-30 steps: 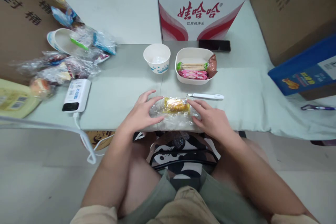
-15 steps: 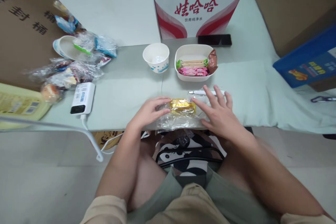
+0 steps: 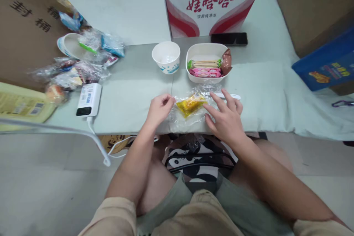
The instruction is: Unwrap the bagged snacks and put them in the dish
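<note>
A yellow snack (image 3: 190,104) lies inside a clear plastic wrapper (image 3: 190,116) at the near edge of the pale green table (image 3: 127,96). My left hand (image 3: 159,108) pinches the wrapper's left end with curled fingers. My right hand (image 3: 226,118) rests on the wrapper's right side with fingers spread flat, its fingertips reaching toward a white pen-like tool (image 3: 231,96) partly hidden behind it.
Behind the wrapper stand a white paper cup (image 3: 166,57) and a white bowl (image 3: 207,49) of packaged snacks. A black phone (image 3: 229,38) lies by a red-and-white box (image 3: 211,2). A power bank (image 3: 88,99) with cable and crumpled wrappers (image 3: 74,70) sit left. A blue box (image 3: 326,64) is right.
The snack has tilted and shifted a little away from me. My left hand went from flat on the wrapper to pinching its end. My right hand slid right and spread open.
</note>
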The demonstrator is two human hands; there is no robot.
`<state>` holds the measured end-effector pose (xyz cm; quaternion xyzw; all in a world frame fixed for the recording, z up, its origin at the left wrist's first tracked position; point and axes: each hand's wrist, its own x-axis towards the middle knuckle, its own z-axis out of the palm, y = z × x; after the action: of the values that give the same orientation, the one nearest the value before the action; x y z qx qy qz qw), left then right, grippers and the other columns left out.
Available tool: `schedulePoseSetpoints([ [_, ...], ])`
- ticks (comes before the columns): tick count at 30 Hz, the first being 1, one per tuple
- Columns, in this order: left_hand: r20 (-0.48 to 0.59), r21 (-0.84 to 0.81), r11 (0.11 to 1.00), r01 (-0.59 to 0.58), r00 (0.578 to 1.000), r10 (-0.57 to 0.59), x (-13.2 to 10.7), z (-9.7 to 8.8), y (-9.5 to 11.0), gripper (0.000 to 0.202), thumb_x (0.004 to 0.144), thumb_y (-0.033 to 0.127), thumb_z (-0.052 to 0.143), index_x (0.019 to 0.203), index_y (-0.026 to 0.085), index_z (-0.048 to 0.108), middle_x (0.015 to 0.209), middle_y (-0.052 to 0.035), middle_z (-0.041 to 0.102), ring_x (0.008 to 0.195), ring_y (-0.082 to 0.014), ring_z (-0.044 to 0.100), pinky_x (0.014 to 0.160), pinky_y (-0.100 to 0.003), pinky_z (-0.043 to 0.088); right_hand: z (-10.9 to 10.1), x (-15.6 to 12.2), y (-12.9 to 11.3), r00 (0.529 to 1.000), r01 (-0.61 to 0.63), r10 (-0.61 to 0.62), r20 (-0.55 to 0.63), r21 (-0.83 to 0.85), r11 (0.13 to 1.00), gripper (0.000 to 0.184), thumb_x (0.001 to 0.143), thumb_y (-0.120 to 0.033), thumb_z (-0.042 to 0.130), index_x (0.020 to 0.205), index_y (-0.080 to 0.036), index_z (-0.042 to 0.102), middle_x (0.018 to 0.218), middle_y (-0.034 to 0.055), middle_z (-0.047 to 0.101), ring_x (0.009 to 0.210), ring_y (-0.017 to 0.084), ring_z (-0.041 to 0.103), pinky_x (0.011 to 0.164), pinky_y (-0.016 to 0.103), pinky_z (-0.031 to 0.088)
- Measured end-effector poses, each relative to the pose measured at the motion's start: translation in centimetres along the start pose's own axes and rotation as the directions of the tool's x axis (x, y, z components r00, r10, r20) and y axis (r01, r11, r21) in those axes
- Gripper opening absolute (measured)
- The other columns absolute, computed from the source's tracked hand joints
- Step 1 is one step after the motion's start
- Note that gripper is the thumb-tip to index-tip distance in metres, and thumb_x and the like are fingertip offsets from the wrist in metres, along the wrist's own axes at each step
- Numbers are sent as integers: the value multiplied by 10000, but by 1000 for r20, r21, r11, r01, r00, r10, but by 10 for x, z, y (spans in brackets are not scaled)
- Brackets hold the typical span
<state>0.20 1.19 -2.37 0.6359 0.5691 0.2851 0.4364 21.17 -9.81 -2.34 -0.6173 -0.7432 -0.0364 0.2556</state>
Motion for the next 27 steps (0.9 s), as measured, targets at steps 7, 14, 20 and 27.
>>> schedulePoseSetpoints([
  [7, 94, -384, 881, 277, 961, -261, 4, -9, 0, 155, 756, 317, 588, 735, 166, 614, 679, -18, 664, 537, -117, 561, 500, -221, 362, 3, -1, -3, 843, 346, -418, 339, 254, 903, 214, 956, -283, 552, 1089, -234, 712, 1048, 58, 754, 934, 218, 659, 814, 364, 423],
  [14, 197, -404, 812, 421, 907, -371, 4, -22, 3, 453, 852, 578, 558, 811, 140, 664, 820, -81, 699, 554, -110, 546, 484, -229, 320, 1, 3, 2, 970, 120, -181, 165, 321, 939, 302, 985, -278, 456, 1137, -206, 707, 1024, 83, 771, 969, 239, 706, 860, 407, 506],
  [20, 417, -316, 834, 452, 856, -306, -12, -17, 12, 219, 739, 303, 754, 874, 154, 666, 881, -34, 706, 631, -94, 559, 562, -214, 396, 25, 8, 1, 963, 60, -134, 235, 295, 954, 590, 851, -212, 616, 1432, -197, 522, 1506, 138, 521, 1404, 351, 464, 1102, 549, 447],
  [27, 531, -532, 672, 515, 821, -209, -6, -20, 15, 224, 688, 261, 724, 790, 169, 547, 885, -70, 745, 494, -70, 515, 424, -188, 284, 28, 21, 16, 976, -186, 62, 208, 653, 734, 450, 858, -306, 650, 1300, -250, 584, 1304, 84, 667, 1200, 270, 633, 1052, 466, 508],
])
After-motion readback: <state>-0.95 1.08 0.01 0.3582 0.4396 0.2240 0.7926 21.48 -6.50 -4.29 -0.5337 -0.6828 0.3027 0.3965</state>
